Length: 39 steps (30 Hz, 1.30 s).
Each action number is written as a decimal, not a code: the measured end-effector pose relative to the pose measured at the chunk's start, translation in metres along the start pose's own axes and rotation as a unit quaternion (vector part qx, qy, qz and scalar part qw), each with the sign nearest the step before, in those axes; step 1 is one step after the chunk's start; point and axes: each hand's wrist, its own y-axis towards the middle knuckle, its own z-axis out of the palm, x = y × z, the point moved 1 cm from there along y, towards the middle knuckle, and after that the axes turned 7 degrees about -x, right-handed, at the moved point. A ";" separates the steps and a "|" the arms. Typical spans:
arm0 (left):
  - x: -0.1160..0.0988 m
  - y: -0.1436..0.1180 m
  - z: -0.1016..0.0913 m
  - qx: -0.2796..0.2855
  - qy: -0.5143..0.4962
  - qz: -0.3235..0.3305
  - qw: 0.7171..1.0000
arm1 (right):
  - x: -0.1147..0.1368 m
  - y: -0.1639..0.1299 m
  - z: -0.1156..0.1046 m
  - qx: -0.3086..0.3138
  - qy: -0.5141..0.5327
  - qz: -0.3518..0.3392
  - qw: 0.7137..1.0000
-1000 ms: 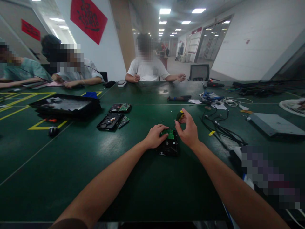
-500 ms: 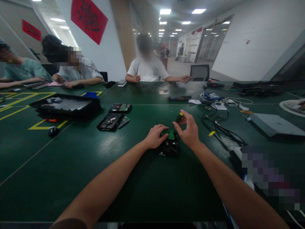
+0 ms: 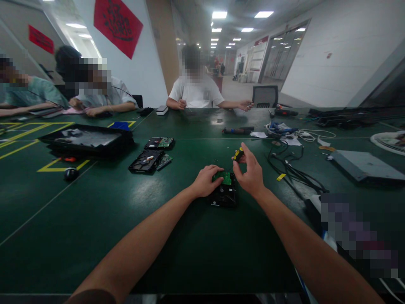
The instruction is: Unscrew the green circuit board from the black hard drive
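A black hard drive (image 3: 223,196) with a green circuit board (image 3: 227,179) at its far end lies on the table in front of me. My left hand (image 3: 205,181) grips its left side, thumb and fingers resting over the board. Between the thumb and fingers of my right hand (image 3: 252,172) is a yellow-and-black screwdriver (image 3: 238,154), its handle tilted above the drive's far right corner. The screwdriver's tip is too small and dark to make out. A few tiny screws (image 3: 216,160) seem to lie just beyond the drive.
Left of my hands lie an opened drive case (image 3: 145,162), a loose circuit board (image 3: 164,160) and another hard drive (image 3: 160,143). A black tray (image 3: 87,141) stands farther left. Dark cables (image 3: 294,171) and a grey metal box (image 3: 368,165) are on the right. Across the table sits a person (image 3: 196,90).
The screwdriver handle has turned and tilted a little in my right hand, whose fingers have shifted slightly. My left hand and the hard drive have stayed in place.
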 end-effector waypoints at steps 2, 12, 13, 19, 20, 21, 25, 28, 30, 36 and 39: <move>0.000 0.000 0.000 0.000 0.002 0.002 1.000 | -0.001 -0.001 0.001 -0.007 0.001 0.004 1.000; 0.000 0.000 0.000 0.003 0.004 -0.001 1.000 | -0.001 -0.001 0.000 0.006 0.024 0.007 1.000; 0.000 0.000 0.000 0.003 0.003 0.001 1.000 | -0.001 -0.001 0.001 0.003 0.021 0.008 1.000; 0.001 0.000 0.001 -0.001 -0.003 0.008 1.000 | -0.002 -0.001 0.001 -0.009 0.009 0.004 1.000; 0.001 0.000 0.001 -0.002 -0.003 0.007 1.000 | -0.002 -0.001 0.001 -0.005 0.010 0.003 1.000; 0.001 0.000 0.001 -0.002 -0.003 0.006 1.000 | -0.001 -0.001 0.001 -0.003 0.010 0.003 1.000; 0.003 0.000 0.003 0.000 0.001 0.001 1.000 | -0.001 -0.001 0.001 -0.017 0.003 0.004 1.000; 0.003 0.000 0.002 0.000 0.001 0.003 1.000 | 0.000 -0.001 0.001 -0.024 -0.001 -0.001 1.000; 0.002 0.000 0.002 0.000 0.000 0.001 1.000 | 0.000 -0.001 0.001 -0.020 0.001 -0.005 1.000; 0.001 0.000 0.001 0.001 -0.001 0.001 1.000 | -0.001 -0.001 0.001 -0.025 0.009 -0.005 1.000; 0.001 0.000 0.001 0.000 -0.001 0.006 1.000 | -0.001 -0.001 0.001 -0.029 0.010 -0.007 1.000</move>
